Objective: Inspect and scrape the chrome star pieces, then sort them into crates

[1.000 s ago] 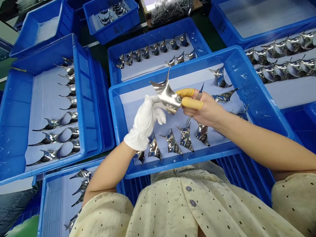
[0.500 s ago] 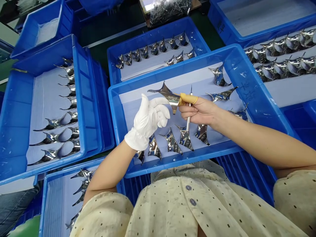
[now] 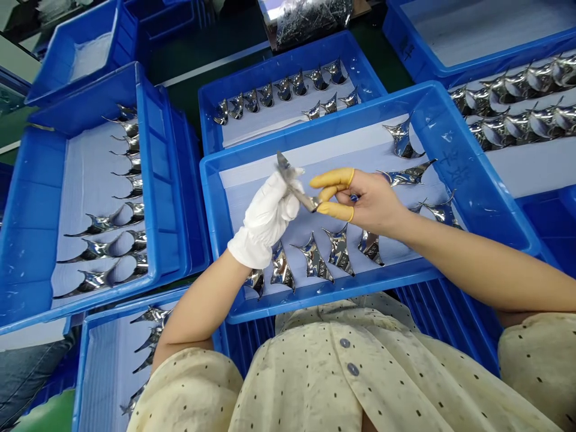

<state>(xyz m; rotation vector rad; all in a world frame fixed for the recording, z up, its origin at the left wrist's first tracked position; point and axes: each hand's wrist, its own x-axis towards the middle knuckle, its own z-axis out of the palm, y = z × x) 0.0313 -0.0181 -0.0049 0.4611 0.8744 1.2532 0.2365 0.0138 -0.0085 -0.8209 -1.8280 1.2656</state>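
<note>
My left hand (image 3: 274, 207), in a white glove, is closed around a curved, shiny metal piece (image 3: 285, 167) turned nearly edge-on and slightly blurred. Yellow finger covers sit on the thumb and two fingers of my right hand (image 3: 355, 195). Its thumb and middle fingertip meet at the lower end of that piece, while the index finger is lifted apart. The pointed metal pen-like tool does not show; whether the curled fingers hide it I cannot tell. Below both hands is a blue tray (image 3: 360, 288) lined with white paper, where similar pointed pieces (image 3: 318, 258) lie along the sides.
Behind it stands another blue tray (image 3: 270, 69) with rows of metal pieces. More pieces fill a deep blue bin (image 3: 150, 180) at left and lie on white paper at right (image 3: 531, 123). A clear plastic bag (image 3: 312, 21) is at the back. Someone's denim-clad leg (image 3: 31, 372) shows lower left.
The metal piece has passed from my right hand into my gloved left hand and turned edge-on. My right fingers have loosened and spread, and the pen-like tool has gone from sight.
</note>
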